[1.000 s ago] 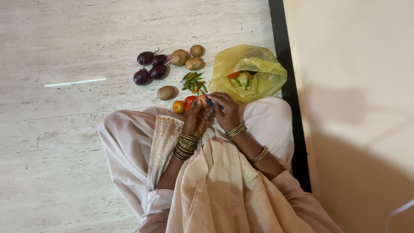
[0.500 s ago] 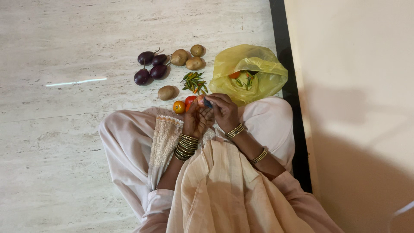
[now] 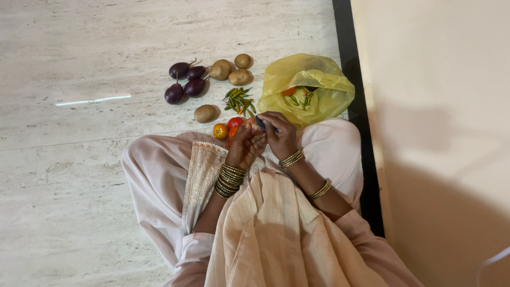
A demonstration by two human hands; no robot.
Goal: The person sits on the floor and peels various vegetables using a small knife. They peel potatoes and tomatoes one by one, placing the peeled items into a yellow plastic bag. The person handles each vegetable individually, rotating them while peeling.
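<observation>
Both hands meet over the lap: the left hand [image 3: 243,146] is cupped around a small reddish thing, seemingly a tomato [image 3: 249,125], and the right hand [image 3: 280,137] is closed on a small blue-handled tool [image 3: 260,123] set against it. Cutting or peeling looks to be under way; the blade hardly shows. Just beyond the left hand lie more tomatoes [image 3: 220,131], farther out green chillies [image 3: 240,100], potatoes [image 3: 220,69], and aubergines [image 3: 184,79]; beyond the right, a yellow plastic bag [image 3: 329,79]. Turning the fruit calls for care.
</observation>
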